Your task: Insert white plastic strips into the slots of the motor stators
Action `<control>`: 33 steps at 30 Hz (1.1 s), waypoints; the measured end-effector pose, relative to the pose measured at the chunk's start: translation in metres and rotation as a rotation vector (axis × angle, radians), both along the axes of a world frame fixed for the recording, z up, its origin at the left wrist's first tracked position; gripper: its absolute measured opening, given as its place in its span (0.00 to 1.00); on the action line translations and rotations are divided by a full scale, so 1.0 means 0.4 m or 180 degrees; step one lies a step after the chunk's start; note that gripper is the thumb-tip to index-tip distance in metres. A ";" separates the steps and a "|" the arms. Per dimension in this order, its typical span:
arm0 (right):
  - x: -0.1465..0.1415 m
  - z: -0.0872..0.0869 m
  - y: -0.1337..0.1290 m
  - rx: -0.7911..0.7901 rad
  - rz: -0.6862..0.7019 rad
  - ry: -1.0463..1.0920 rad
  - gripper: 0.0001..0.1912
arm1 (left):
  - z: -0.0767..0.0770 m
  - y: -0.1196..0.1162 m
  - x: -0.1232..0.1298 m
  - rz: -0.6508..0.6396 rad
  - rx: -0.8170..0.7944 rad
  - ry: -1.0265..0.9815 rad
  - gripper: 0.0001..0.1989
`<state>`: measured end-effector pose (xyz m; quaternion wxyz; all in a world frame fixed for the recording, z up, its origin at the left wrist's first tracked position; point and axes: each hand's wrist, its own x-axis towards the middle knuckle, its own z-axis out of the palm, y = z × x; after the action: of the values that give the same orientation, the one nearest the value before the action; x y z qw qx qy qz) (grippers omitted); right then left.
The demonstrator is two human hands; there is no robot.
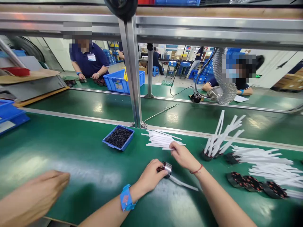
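You face a glossy green worktop [78,138], with a broad silver metal beam [189,22] spanning your view above it and a slim silver metal post [129,63] rising between them. Beyond lies a second long green worktop [111,102], bright with pale patches of reflected light. Farther back you see a light grey floor [163,78], a small blue plastic stool [155,70], stacked brown cardboard boxes [287,83] and a white wall [268,71].
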<state>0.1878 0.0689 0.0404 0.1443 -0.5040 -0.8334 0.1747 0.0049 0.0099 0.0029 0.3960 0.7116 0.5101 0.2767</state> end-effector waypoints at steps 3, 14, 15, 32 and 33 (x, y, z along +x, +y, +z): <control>0.066 0.000 -0.055 -0.0416 -0.0287 0.0675 0.16 | -0.006 -0.003 0.012 0.0098 0.0136 -0.0118 0.05; 0.130 -0.018 -0.199 -0.1200 -0.0528 0.0952 0.14 | -0.005 0.016 0.006 -0.0133 -0.0088 0.0073 0.08; 0.125 -0.023 -0.199 -0.1210 -0.0510 0.0857 0.14 | -0.004 0.016 0.006 -0.0139 -0.0108 0.0117 0.08; 0.020 -0.099 -0.145 -0.2452 -0.0585 0.2302 0.10 | -0.001 0.030 -0.023 -0.0457 -0.0188 0.0072 0.12; 0.019 -0.099 -0.148 -0.2507 -0.0607 0.2356 0.12 | -0.004 0.030 -0.021 -0.0382 -0.0190 0.0034 0.11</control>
<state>0.1955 0.0097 0.0008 0.2435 -0.4981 -0.5493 0.6252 -0.0035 0.0218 0.0014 0.4301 0.7303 0.4767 0.2334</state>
